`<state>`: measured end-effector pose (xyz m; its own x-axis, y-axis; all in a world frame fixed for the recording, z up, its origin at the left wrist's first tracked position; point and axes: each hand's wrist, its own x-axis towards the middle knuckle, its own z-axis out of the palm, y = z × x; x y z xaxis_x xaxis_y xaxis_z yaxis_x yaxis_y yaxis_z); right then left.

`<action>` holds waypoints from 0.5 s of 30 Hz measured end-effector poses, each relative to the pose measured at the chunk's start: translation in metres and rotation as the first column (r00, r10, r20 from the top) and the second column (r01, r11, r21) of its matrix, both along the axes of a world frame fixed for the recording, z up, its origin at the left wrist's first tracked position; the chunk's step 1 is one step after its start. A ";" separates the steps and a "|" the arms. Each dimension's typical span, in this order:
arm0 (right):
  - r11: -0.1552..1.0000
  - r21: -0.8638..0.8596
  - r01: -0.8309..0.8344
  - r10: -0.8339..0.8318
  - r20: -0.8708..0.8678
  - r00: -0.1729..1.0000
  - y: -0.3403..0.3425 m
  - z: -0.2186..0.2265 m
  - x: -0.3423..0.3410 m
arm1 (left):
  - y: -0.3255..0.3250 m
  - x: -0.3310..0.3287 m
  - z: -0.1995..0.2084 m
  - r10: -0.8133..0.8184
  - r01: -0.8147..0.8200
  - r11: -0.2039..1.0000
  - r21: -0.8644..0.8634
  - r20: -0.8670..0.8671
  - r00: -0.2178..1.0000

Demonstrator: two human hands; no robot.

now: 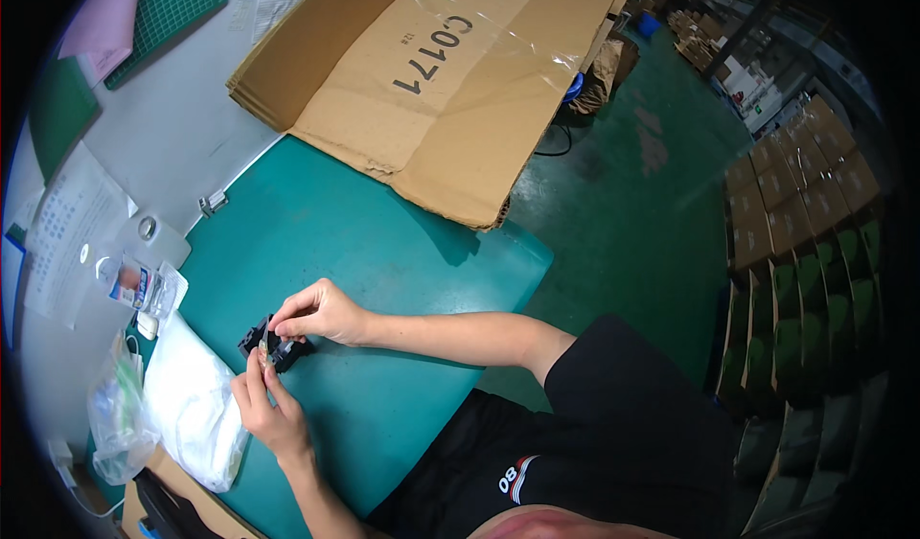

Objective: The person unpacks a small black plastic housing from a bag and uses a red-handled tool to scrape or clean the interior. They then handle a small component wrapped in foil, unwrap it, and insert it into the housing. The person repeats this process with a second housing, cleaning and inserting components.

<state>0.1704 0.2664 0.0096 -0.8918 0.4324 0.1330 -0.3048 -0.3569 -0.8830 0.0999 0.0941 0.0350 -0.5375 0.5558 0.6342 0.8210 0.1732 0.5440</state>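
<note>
At the left part of the green table mat (383, 252), my two hands meet fingertip to fingertip. My left hand (275, 419) is closed in a pinch on a small yellowish piece (264, 345), too small to name. From the other side my right hand (324, 315) is pinched around a thin greyish sliver that meets the piece; its kind cannot be made out. Right behind the fingers a black blocky part (293, 351) rests on the mat, partly hidden by them.
A large opened cardboard box (383, 108) covers the table's far side. Beside my left hand lie a white plastic bag (192, 400) and a clear bag (120, 419). A metal clamp (213, 203) sits on the table's edge by the wall. Stacked cartons (800, 189) stand at the right.
</note>
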 end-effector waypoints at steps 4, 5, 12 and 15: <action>1.000 0.010 -0.003 0.003 -0.004 1.000 -0.001 -0.001 -0.001 | 0.001 0.002 -0.001 -0.025 0.025 0.999 -0.040 0.010 1.000; 1.000 0.006 -0.007 0.007 -0.004 1.000 -0.001 -0.001 -0.001 | 0.001 0.002 0.000 -0.025 0.025 0.999 -0.037 0.011 1.000; 1.000 0.005 -0.006 0.006 -0.008 1.000 0.000 -0.004 -0.001 | 0.001 0.004 0.000 -0.031 0.034 0.998 -0.050 0.051 0.998; 1.000 0.011 -0.001 0.001 -0.006 1.000 0.000 -0.004 -0.001 | 0.002 0.005 0.000 -0.034 0.037 0.998 -0.048 0.050 0.998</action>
<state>0.1694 0.2662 0.0060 -0.8913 0.4301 0.1435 -0.3101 -0.3473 -0.8850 0.1051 0.0960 0.0351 -0.5469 0.6046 0.5791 0.7994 0.1715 0.5759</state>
